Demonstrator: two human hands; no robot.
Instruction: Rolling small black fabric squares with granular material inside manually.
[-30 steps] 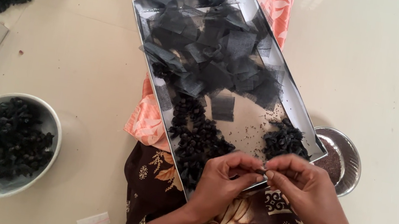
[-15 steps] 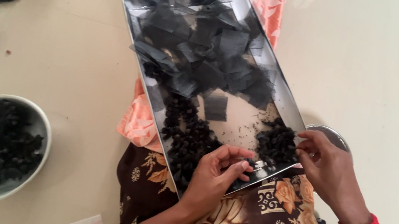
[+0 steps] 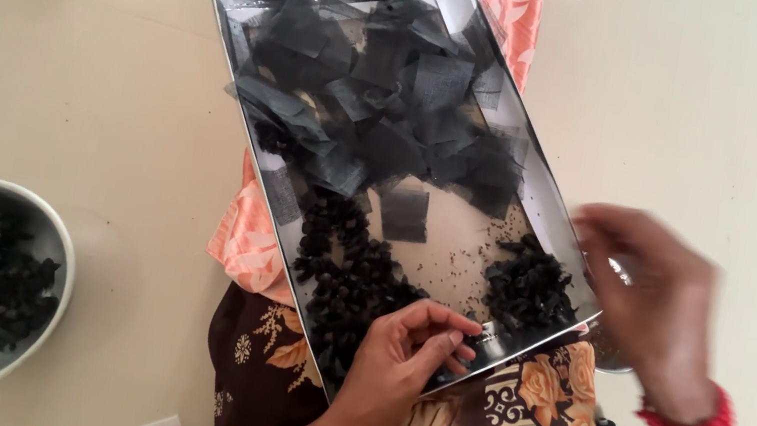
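Silver rectangular metal tray (image 3: 545, 184) lies on the lap; left hand (image 3: 400, 364) pinches a small dark piece at its near edge, while blurred right hand (image 3: 659, 293) hovers apart beyond its right edge, grip unclear.

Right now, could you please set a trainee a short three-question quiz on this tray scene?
1. True or false: the left hand rests at the near edge of the metal tray.
2. Which lies at the far end of the tray? A) black fabric squares B) white buttons C) red beads
3. Fill the gap: the grey bowl on the floor at the left holds small ____ pieces.

Key
1. True: its fingertips pinch a small item there, while the right hand, blurred, is off the tray's right side.
2. A.
3. Black; similar small black pieces also sit in the tray.
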